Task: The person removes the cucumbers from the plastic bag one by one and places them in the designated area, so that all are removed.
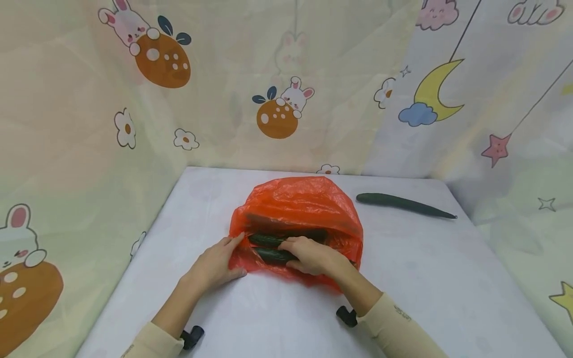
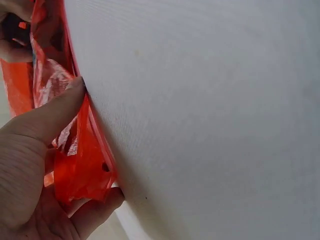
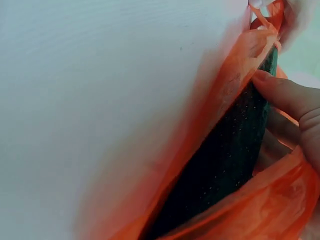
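A red plastic bag lies on the table with its mouth toward me. Inside it, two dark green cucumbers show: a rear cucumber and a front cucumber. My right hand reaches into the mouth and grips the front cucumber, thumb on its near side and fingers behind, as the right wrist view shows on the bumpy cucumber. My left hand holds the left end of the bag's mouth, the plastic between its thumb and fingers. The cucumbers' right ends are hidden by my right hand and the bag.
Another long cucumber lies at the back right of the white table, apart from the bag. Printed cloth hangs behind the table and along both sides. Each wrist wears a black camera mount.
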`<state>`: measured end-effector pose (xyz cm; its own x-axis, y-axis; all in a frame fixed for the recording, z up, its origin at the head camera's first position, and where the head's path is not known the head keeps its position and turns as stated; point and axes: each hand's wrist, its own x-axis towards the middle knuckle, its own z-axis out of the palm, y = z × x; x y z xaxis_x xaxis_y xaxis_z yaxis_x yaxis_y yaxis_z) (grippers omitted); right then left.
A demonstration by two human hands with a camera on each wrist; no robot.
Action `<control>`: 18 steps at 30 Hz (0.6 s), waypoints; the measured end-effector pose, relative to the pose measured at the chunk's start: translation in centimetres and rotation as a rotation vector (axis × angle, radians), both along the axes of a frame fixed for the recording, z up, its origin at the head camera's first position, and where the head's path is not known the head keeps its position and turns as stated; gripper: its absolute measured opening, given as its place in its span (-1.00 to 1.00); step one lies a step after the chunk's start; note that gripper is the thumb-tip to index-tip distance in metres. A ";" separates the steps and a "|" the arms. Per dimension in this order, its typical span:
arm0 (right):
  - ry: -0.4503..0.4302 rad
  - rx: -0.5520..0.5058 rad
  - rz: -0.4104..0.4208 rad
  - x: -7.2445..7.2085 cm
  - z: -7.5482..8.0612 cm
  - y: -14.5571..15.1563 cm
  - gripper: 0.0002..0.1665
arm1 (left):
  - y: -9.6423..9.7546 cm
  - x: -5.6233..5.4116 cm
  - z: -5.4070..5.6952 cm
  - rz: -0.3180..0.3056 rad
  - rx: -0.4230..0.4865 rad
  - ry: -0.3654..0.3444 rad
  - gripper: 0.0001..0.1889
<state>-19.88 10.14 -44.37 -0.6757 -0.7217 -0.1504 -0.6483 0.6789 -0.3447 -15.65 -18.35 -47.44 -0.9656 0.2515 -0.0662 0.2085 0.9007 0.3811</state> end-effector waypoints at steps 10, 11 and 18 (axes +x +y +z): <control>-0.015 -0.033 0.004 0.1 0.6 1.4 -0.47 | 0.0 -0.2 0.1 -0.010 0.000 0.011 0.01; -0.016 -0.033 0.004 0.1 0.7 1.6 -0.47 | 0.0 -0.2 0.1 -0.011 -0.002 0.008 0.00; -0.001 -0.052 -0.033 0.1 1.7 2.7 -0.48 | 0.1 -0.2 0.2 -0.001 -0.015 -0.020 -0.05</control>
